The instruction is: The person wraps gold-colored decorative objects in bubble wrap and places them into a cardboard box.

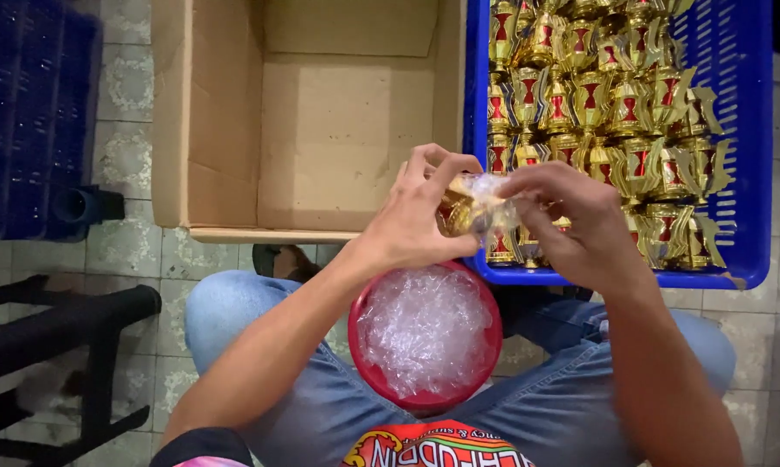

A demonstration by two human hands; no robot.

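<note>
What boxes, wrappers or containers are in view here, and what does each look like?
Cardboard box: top centre, brown, open, nothing visible inside.
Blue crate: top right, slotted plastic, packed with gold-and-red pieces.
Red bowl: on the lap, round, full of clear plastic wrappers.
Clear wrapper: around one gold piece, between both hands.

My right hand is blurred; my fingers hide most of the gold-and-red piece, and the blue crate runs off the top edge.

Pale patterned floor tiles, worn and stained, black plastic chair at left, dim indoor light
</note>
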